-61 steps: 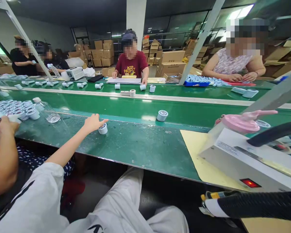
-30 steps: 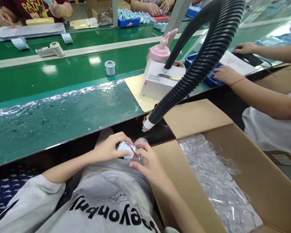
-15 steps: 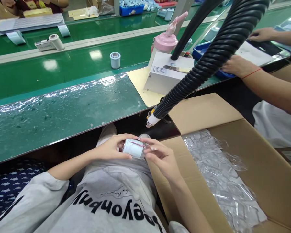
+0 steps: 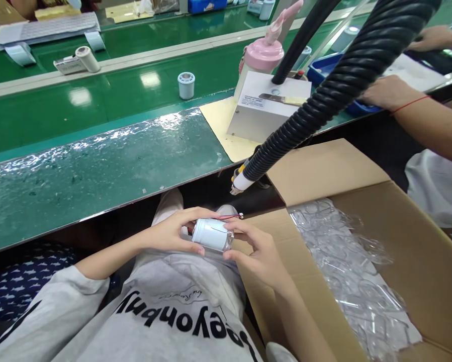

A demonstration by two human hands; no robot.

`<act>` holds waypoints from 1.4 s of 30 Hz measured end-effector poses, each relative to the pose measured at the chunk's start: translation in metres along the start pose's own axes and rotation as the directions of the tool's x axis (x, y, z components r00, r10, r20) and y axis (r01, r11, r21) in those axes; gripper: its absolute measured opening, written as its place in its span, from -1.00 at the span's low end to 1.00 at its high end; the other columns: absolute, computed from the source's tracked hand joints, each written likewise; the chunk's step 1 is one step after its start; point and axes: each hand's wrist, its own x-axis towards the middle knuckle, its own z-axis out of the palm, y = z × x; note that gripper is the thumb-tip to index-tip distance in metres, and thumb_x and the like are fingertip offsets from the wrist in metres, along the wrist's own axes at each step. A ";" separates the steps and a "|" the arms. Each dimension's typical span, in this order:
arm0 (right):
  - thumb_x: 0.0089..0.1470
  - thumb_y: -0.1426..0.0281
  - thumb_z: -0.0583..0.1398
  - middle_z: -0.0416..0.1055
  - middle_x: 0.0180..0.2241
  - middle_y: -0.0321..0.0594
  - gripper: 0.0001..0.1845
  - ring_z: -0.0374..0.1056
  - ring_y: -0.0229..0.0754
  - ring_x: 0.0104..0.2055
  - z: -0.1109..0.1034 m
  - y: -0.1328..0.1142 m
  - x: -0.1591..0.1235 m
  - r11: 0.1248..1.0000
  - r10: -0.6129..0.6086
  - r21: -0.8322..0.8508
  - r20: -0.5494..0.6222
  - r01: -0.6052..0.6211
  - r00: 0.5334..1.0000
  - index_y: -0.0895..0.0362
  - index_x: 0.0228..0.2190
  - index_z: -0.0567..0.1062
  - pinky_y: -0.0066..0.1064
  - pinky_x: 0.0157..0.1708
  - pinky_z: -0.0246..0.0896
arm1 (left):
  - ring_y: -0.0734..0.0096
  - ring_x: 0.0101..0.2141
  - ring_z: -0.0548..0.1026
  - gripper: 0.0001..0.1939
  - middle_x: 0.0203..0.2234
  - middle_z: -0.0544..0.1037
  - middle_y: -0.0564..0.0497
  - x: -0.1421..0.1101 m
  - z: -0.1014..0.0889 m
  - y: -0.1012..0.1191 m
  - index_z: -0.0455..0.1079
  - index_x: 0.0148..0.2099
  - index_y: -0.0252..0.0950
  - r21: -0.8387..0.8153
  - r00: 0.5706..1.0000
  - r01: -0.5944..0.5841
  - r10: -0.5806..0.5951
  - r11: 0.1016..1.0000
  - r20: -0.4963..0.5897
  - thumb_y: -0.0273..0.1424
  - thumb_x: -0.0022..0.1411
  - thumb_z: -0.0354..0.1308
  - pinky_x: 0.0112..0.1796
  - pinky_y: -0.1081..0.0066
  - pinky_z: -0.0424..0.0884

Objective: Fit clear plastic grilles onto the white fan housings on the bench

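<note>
While both hands worked low over the lap, just off the near edge of the green bench (image 4: 97, 186), a light blue cylinder (image 4: 210, 234) lay on its side between them, roughly level. Left hand (image 4: 176, 231): gripping the cylinder's left end, fingers over the top, thumb along the underside. Right hand (image 4: 258, 249): thumb and fingers closed about the right end, where a clear plastic piece (image 4: 229, 241) showed; could not tell how much of the grip fell on that piece. Thin wires ran along the top, ending in a small white connector (image 4: 241, 215) above the right fingers.

Beside the right forearm, an open cardboard box (image 4: 418, 261), clear plastic parts (image 4: 346, 281) heaped along its left side. Near its far left corner hung the metal tip of a black corrugated hose (image 4: 335, 75).

On the bench, a yellow sheet (image 4: 218, 125) reached the near edge; on it stood a white machine (image 4: 265, 120), a pink-lidded bottle (image 4: 264, 54) close behind. One upright cylinder (image 4: 186, 88) stood on the conveyor belt (image 4: 127, 108), past the sheet's far left corner. To the right, a co-worker's hand (image 4: 389, 93) was at a blue tray (image 4: 320, 73).
</note>
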 end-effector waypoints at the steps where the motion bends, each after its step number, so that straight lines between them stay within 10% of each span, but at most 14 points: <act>1: -0.02 0.22 0.46 0.59 -0.07 -0.19 -0.57 0.53 0.00 0.00 0.000 -0.001 0.000 1.000 0.019 0.024 0.000 -0.019 1.000 -0.01 -0.08 0.58 -0.27 -0.11 0.58 | 0.07 0.11 0.46 -0.24 0.22 0.43 -0.17 -0.001 0.000 -0.001 0.28 0.33 -0.07 0.013 1.000 -0.019 0.019 1.000 0.004 -0.19 0.11 0.42 -0.02 0.24 0.46; 26: 0.04 -0.04 0.34 0.39 -0.42 -0.32 -0.53 0.37 -0.25 -0.47 0.014 0.002 0.006 0.791 0.369 0.480 0.118 -0.378 0.922 0.05 -0.24 0.45 -0.43 -0.52 0.44 | 0.03 0.22 0.39 -0.22 0.26 0.39 -0.18 -0.003 -0.004 0.000 0.25 0.36 -0.02 0.122 0.993 -0.117 0.113 0.986 0.039 -0.29 0.13 0.41 0.16 0.09 0.36; 33: 0.02 -0.12 0.28 0.41 -0.46 -0.36 -0.46 0.39 -0.25 -0.62 0.024 0.027 0.006 0.682 0.485 0.570 0.116 -0.458 0.867 0.06 -0.22 0.37 -0.44 -0.70 0.37 | 0.03 0.15 0.45 -0.18 0.22 0.43 -0.20 0.006 -0.001 -0.006 0.31 0.32 -0.12 -0.111 0.996 0.084 -0.084 0.990 -0.003 -0.25 0.04 0.47 0.07 0.18 0.44; 42: -0.09 -0.15 0.26 0.44 -0.54 -0.37 -0.43 0.35 -0.26 -0.68 0.035 0.080 0.029 0.626 0.519 0.732 -0.134 -0.269 0.844 0.03 -0.30 0.30 -0.51 -0.77 0.19 | 0.01 0.21 0.42 -0.12 0.26 0.39 -0.31 0.067 -0.001 -0.055 0.32 0.31 -0.27 -0.456 0.977 0.156 -0.205 0.876 -0.061 -0.25 -0.04 0.52 0.17 0.14 0.35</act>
